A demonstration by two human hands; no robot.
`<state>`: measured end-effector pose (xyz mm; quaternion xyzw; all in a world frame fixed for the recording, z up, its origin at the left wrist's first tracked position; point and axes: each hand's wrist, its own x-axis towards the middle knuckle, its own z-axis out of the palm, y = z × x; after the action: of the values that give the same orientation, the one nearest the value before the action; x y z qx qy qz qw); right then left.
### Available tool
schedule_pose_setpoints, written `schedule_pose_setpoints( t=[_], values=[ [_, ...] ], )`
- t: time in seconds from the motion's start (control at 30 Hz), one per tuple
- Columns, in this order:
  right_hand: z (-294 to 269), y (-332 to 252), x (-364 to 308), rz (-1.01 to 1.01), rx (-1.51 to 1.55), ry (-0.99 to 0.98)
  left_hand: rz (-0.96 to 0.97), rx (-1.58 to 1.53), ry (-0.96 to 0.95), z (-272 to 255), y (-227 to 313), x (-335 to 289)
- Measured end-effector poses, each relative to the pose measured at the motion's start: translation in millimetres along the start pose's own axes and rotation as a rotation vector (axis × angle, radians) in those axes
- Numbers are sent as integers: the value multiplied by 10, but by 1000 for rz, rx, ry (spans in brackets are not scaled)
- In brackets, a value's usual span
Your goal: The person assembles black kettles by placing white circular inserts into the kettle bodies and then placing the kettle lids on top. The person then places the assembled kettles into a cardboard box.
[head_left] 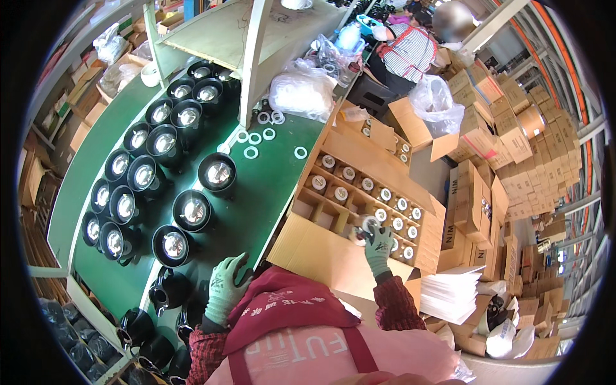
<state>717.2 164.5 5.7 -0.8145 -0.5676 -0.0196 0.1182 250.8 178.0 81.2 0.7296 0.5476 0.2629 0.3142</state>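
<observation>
Currently my right hand (pixel 380 247), right of frame centre, pinches a white-rimmed round piece (pixel 370 224) at the divided carton (pixel 321 239); my left hand (pixel 226 286), lower centre-left, fingers half-spread

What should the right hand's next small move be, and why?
Probably raise the white-ended piece clear of the divided carton: the right hand grips it, and cardboard dividers and neighbouring pieces stand close by.
</observation>
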Motion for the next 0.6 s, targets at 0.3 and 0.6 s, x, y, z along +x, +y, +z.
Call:
schedule_pose_setpoints(
  t=[0.3, 0.6],
  values=[
    [-678, -2195, -328, -609, 646, -268, 181, 118, 105, 115, 405, 283],
    [-149, -2959, -581, 1, 1806, -935, -135, -888, 505, -101, -37, -335]
  ],
)
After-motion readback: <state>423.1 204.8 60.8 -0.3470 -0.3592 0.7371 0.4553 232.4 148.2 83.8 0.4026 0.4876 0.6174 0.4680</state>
